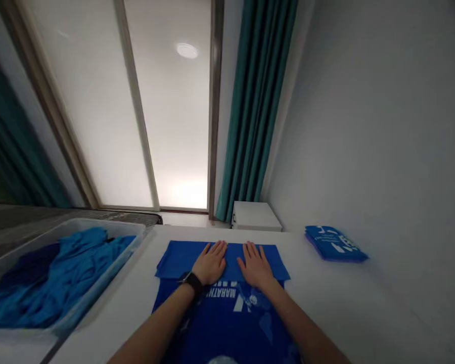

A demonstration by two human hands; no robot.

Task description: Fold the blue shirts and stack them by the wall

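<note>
Before you is the white surface [337,313], with a bin [108,280] of clothes [79,273] along its left edge. Your blue garment [227,331] lies mid-width, reaching toward the far edge, a lighter band [233,258] across its far end, seemingly folded over. It should handle light, soft, perhaps slippery — take the band's outer corners. A folded bundle [335,243] sits near the far right corner. Your left hand [210,264] and right hand [256,265] lie flat on the band — fingers straight, gripping nothing.
</note>
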